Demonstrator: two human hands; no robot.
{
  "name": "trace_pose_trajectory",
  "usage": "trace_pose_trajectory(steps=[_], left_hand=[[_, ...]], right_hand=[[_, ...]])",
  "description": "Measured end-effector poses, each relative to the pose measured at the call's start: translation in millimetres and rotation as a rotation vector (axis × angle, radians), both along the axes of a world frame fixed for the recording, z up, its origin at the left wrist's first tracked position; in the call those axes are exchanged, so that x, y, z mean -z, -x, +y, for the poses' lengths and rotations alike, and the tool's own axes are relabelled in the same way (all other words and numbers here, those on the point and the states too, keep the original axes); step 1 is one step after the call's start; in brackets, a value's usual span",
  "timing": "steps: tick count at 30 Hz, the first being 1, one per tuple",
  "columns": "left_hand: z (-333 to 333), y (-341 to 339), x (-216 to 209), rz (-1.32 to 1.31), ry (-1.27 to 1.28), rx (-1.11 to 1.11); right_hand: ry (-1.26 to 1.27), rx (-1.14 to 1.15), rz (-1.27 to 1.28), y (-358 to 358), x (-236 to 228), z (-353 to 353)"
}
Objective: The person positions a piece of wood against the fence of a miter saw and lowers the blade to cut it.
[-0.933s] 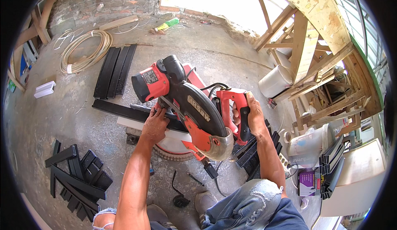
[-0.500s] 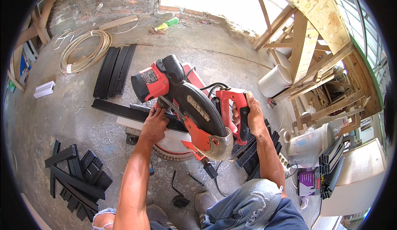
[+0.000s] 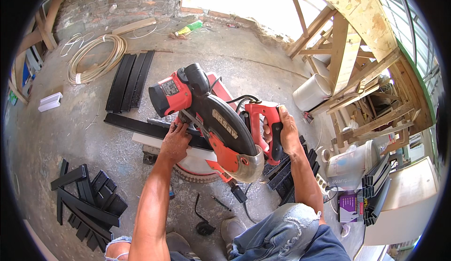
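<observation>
A red and black miter saw (image 3: 216, 120) stands on the floor before me, its head raised and tilted over the base. My right hand (image 3: 288, 128) is wrapped round the saw's red handle (image 3: 256, 115). Across the saw's base lies a long black profile bar (image 3: 136, 126), which sticks out to the left. My left hand (image 3: 176, 141) grips this bar close to the blade guard, fingers curled over it; the fingertips are partly hidden by the saw. The saw head covers the blade and the bar's right end.
Cut black pieces (image 3: 89, 197) lie piled at the lower left. Longer black bars (image 3: 129, 82) rest beyond the saw, near a coiled hose (image 3: 75, 68). A tape measure (image 3: 205, 227) sits by my feet. Buckets (image 3: 312, 92) and a purple box (image 3: 348, 207) stand at the right.
</observation>
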State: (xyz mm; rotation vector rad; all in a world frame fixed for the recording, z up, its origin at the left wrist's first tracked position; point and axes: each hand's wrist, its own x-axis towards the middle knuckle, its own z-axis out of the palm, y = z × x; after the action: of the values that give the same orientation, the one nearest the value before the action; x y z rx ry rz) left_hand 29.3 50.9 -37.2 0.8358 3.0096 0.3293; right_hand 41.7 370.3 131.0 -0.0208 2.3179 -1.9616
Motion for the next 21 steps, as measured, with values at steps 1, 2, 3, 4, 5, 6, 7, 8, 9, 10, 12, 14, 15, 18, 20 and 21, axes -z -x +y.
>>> trace_pose_trajectory(steps=[1,2,3,4,5,6,7,8,9,10,12,14,15,18,20,21], left_hand=[[-0.1,-0.6,0.5,0.075,0.008,-0.001],[-0.7,0.0,0.1,0.074,0.009,-0.001],[-1.3,1.1,-0.8,-0.001,0.004,-0.002],[-1.8,1.8,-1.3,-0.076,-0.001,-0.003],[-1.1,2.1,-0.7,-0.076,-0.003,-0.002],[-0.3,2.4,0.5,-0.068,-0.003,-0.001],[0.5,2.6,1.1,-0.060,-0.003,-0.001],[0.0,2.3,1.1,-0.061,-0.001,-0.001],[-0.4,2.0,0.9,-0.061,0.000,-0.003],[-0.8,1.7,0.9,-0.061,0.000,-0.005],[-0.6,1.9,0.4,-0.057,0.000,-0.004],[-0.5,2.0,-0.4,-0.053,0.000,-0.003],[-0.6,1.9,-1.4,-0.058,-0.002,-0.004],[0.0,1.7,-1.7,-0.065,-0.017,-0.006],[-0.3,1.2,-0.8,-0.067,-0.027,-0.011],[-0.7,0.8,0.2,-0.056,-0.030,-0.012]], right_hand=[[-0.006,-0.001,-0.001,0.0,-0.1,0.3],[-0.012,-0.003,-0.003,0.1,0.5,0.3],[-0.010,-0.003,-0.003,0.0,1.3,0.0],[-0.013,-0.004,0.000,-0.3,2.0,-0.4],[-0.019,-0.003,0.004,-0.7,1.6,-0.1],[-0.021,-0.002,0.004,-0.9,1.2,0.7],[-0.023,-0.005,0.005,-0.9,0.9,1.6],[-0.021,-0.010,0.005,-0.7,1.5,1.7],[-0.020,-0.011,0.005,-0.9,2.1,1.4],[-0.014,-0.005,0.004,-1.4,2.9,1.0],[-0.012,0.001,0.005,-2.3,2.3,0.7],[0.005,-0.001,0.004,-2.8,2.3,0.4],[0.005,0.000,0.004,-2.7,2.7,0.4],[-0.017,0.004,0.003,-2.2,4.2,1.9],[0.002,-0.005,0.005,-1.7,5.7,2.7],[0.003,-0.005,0.006,-1.5,6.2,2.7]])
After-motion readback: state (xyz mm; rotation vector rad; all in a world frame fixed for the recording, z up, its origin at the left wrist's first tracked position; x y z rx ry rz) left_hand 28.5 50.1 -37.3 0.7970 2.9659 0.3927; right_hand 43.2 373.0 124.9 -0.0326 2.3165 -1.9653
